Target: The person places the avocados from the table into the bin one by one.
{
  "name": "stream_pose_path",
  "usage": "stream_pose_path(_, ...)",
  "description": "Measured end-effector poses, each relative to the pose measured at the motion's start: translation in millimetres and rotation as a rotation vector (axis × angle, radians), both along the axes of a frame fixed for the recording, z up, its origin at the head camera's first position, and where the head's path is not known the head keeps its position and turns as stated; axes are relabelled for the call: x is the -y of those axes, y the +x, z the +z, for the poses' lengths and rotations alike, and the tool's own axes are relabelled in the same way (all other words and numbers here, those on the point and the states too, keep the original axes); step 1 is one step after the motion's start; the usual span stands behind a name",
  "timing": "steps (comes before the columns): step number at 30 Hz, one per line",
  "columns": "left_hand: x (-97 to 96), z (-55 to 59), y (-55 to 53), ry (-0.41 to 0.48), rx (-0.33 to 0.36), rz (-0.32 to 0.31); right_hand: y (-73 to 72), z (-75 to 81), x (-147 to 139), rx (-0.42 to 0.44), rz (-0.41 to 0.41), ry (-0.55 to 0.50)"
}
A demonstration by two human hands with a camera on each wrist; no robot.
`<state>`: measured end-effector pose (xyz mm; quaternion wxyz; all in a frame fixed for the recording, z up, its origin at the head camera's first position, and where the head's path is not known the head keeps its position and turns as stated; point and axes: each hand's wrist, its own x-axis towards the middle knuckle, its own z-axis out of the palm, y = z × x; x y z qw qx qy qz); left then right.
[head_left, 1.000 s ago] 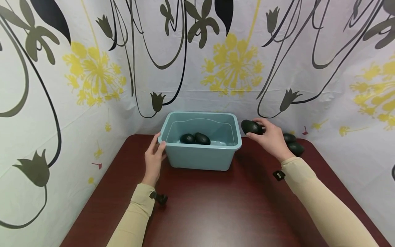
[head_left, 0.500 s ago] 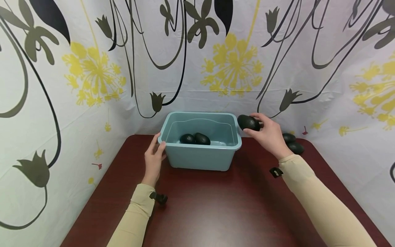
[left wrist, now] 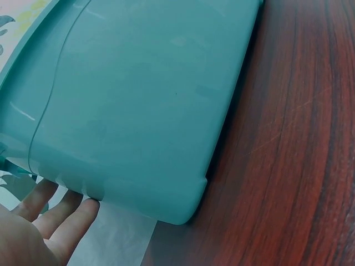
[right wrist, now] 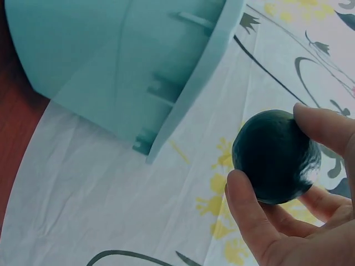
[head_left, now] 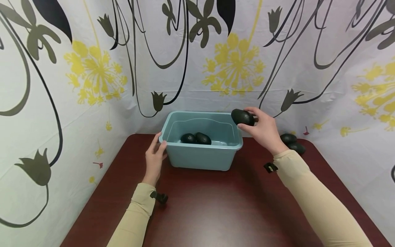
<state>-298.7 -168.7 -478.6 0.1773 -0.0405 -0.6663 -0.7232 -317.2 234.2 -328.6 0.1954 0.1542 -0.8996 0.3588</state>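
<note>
A light-blue plastic bin (head_left: 200, 156) stands near the back of the table, with two dark avocados (head_left: 188, 138) lying inside. My left hand (head_left: 153, 161) holds the bin's left front corner, thumb at the front and fingers against the end wall. In the left wrist view the fingertips (left wrist: 91, 206) touch that wall. My right hand (head_left: 262, 130) grips another dark avocado (head_left: 242, 117) between thumb and fingers, raised above the bin's right rim. The right wrist view shows this avocado (right wrist: 274, 158) apart from the bin (right wrist: 111, 66).
More dark avocados (head_left: 294, 144) lie at the table's back right corner, partly behind the right wrist. The dark red wooden table (head_left: 210, 206) extends toward me. A patterned fabric (head_left: 191, 79) hangs behind and at both sides.
My right hand has moved left and upward with the avocado, from beside the bin to over its right rim. The left hand and the bin stay in place.
</note>
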Motion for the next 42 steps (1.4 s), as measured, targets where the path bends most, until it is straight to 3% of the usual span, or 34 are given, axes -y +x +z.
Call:
stream_pose_path(10,-0.6,11.0,6.3,-0.012,0.02,-0.019,-3.7,8.7,15,-0.001,0.028,-0.013)
stream_pose_path(20,1.3,2.7,1.6,0.016,0.032,-0.01,-12.7,14.9,32,0.009,0.048,-0.008)
stream_pose_path(30,-5.4,24.6,18.4,0.007,0.024,-0.023,-22.4,15.9,42,0.038,0.051,-0.026)
stream_pose_path(42,-5.5,26.3,20.5,-0.002,0.009,-0.025,-26.8,19.0,52,0.039,0.059,0.002)
